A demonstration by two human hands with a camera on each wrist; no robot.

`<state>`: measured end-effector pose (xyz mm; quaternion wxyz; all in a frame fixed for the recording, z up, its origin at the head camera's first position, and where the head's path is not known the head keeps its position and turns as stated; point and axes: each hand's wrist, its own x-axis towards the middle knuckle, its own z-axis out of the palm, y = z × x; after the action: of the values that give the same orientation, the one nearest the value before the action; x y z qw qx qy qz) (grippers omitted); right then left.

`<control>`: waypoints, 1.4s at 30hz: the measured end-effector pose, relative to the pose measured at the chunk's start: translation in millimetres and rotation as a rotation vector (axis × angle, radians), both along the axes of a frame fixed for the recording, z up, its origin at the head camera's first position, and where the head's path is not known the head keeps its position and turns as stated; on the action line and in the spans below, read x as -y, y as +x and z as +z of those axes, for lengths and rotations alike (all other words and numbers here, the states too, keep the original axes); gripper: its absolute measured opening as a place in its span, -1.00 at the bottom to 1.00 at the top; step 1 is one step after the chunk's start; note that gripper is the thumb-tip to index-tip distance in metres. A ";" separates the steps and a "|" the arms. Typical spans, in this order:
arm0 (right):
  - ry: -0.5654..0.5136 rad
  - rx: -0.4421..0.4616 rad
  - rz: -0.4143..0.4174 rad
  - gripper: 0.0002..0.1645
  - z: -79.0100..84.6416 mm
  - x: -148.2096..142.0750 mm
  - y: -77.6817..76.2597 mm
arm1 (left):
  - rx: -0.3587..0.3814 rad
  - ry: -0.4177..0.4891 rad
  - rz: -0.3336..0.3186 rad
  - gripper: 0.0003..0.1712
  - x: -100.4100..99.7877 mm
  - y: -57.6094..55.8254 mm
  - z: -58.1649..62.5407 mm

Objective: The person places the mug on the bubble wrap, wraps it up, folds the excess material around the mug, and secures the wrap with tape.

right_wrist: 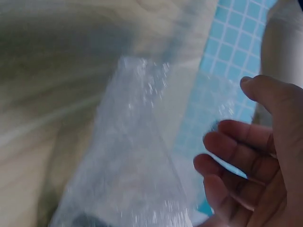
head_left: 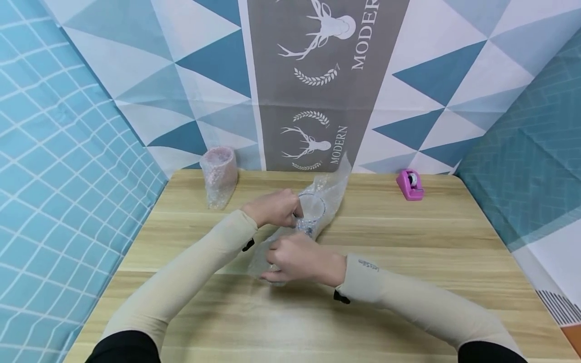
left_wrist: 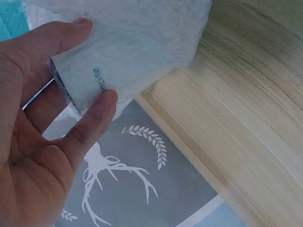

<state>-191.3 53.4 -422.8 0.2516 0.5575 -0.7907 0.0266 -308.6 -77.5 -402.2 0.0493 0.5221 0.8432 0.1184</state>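
A clear cup (head_left: 312, 205) with a thin dark rim lies on its side in a sheet of bubble wrap (head_left: 338, 184) at the middle of the table. My left hand (head_left: 278, 207) grips the wrapped cup at its left side. In the left wrist view, the thumb and fingers (left_wrist: 102, 106) hold its edge through the plastic, and small dark lettering shows beneath. My right hand (head_left: 301, 258) is at the near end of the sheet. Its fingers (right_wrist: 220, 146) are bent beside the loose plastic flap (right_wrist: 137, 142), with the thumb apart from them.
A pinkish cup wrapped in bubble wrap (head_left: 219, 174) stands at the back left of the wooden table (head_left: 431, 262). The pink tape dispenser (head_left: 410, 185) sits at the back right. Patterned cloth (head_left: 218, 65) hangs behind the table's far edge.
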 end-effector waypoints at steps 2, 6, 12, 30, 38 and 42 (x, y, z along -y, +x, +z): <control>-0.001 0.004 -0.048 -0.35 -3.3 8.7 3.1 | 0.000 0.003 -0.004 -0.57 1.4 0.0 -0.7; 0.023 0.079 -0.168 -0.17 -7.9 26.0 9.4 | -0.006 0.015 -0.008 -0.58 3.8 -0.1 -2.4; 0.073 0.139 -0.314 -0.11 -12.9 40.9 13.2 | -0.009 0.028 -0.008 -0.72 2.4 -0.2 -3.8; -0.014 0.204 -0.295 -0.64 -10.9 20.4 4.6 | -0.001 -0.008 -0.009 -0.84 3.4 1.6 0.3; -0.028 0.193 -0.255 -0.67 -9.7 11.1 0.6 | -0.051 0.001 -0.023 -0.86 5.0 1.5 -2.1; -0.041 0.204 -0.277 -0.65 -10.5 7.8 -0.3 | -0.051 0.010 -0.019 -0.80 6.0 2.6 -2.9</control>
<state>-191.6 45.6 -433.3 0.1824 0.4325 -0.8807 0.0642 -306.0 -83.5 -405.0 0.0261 0.5332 0.8386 0.1089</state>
